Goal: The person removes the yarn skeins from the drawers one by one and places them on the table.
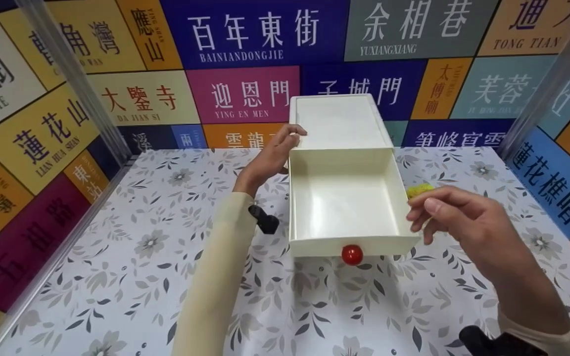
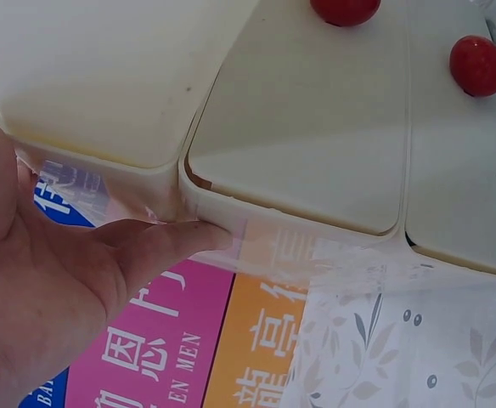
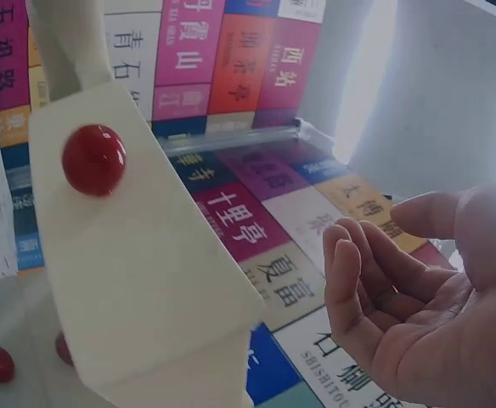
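Observation:
A white drawer cabinet [image 1: 339,121] stands at the back of the table, its top drawer [image 1: 314,245] pulled out and empty, with a red knob [image 1: 352,254] on the front. My left hand [image 1: 277,148] grips the cabinet's upper left edge; in the left wrist view the thumb [image 2: 171,242] presses against the cabinet [image 2: 307,119]. My right hand [image 1: 458,217] hovers beside the drawer's right front corner, fingers loosely curled and holding nothing. The right wrist view shows that hand [image 3: 418,314] empty, apart from the drawer front [image 3: 138,255] and its knob [image 3: 93,159].
A small yellow object [image 1: 419,189] lies on the floral tablecloth [image 1: 131,257] right of the drawer, partly hidden by my right hand. Lower drawers carry red knobs [image 2: 477,64] too. Walls of coloured sign panels [image 1: 42,138] close in the table on three sides.

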Motion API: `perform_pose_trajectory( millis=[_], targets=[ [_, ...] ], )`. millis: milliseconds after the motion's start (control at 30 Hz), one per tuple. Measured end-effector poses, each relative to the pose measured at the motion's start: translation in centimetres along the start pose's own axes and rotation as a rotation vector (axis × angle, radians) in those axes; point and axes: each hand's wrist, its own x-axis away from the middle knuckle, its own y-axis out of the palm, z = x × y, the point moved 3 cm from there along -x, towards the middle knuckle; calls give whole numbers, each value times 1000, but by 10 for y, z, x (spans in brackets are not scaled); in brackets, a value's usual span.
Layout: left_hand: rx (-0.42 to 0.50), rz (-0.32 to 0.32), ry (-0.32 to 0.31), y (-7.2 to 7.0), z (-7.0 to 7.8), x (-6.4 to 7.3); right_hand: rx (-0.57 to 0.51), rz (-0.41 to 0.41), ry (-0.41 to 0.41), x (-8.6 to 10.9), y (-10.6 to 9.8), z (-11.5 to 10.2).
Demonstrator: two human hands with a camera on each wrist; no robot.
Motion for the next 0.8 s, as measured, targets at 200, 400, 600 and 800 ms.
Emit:
perform_pose_trajectory(
  millis=[200,400,600,800],
  targets=[
    [9,-1,-3,1,0,0,-63,-359,-44,10,21,12],
    [7,-8,-1,0,2,1,-56,-577,60,18,41,22],
    [3,-4,-15,-1,1,2,-14,-727,265,21,54,37],
    [-4,-7,-15,0,1,1,-31,-743,363,22,64,52]
  ],
)
